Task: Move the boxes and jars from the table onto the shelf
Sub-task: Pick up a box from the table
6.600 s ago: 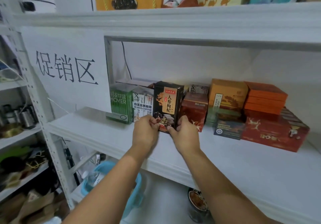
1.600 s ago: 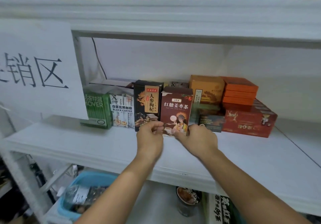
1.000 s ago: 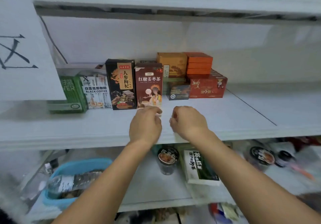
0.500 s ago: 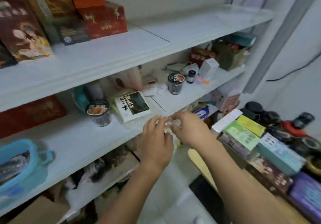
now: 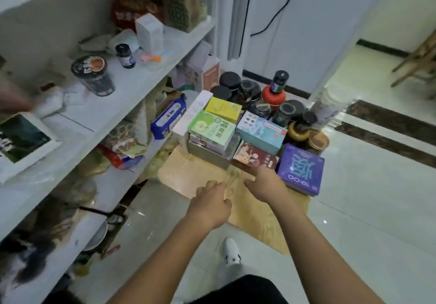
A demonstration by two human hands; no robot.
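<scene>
A low table (image 5: 195,176) with a tan top carries boxes and jars. A dark red box (image 5: 256,158) lies at its near side beside a purple box (image 5: 300,170), with a green box (image 5: 211,130), a yellow box (image 5: 223,109) and a light blue box (image 5: 259,131) behind. Several dark-lidded jars (image 5: 247,90) and a red jar (image 5: 273,97) stand at the back. My right hand (image 5: 265,184) hovers just before the dark red box, fingers loosely curled, holding nothing. My left hand (image 5: 210,206) hangs over the table's bare near part, holding nothing.
The white shelf unit (image 5: 132,91) runs along the left, holding a black cup (image 5: 93,75), a small dark jar (image 5: 125,56) and a white box (image 5: 149,32). Lower shelves hold bags and a blue pack (image 5: 168,117). Glossy floor lies right, my shoe (image 5: 232,252) below.
I have turned from the shelf, where the brown-red box now stands beside the black one, down to the table. Both hands left the shelf and came down over the table, apart.
</scene>
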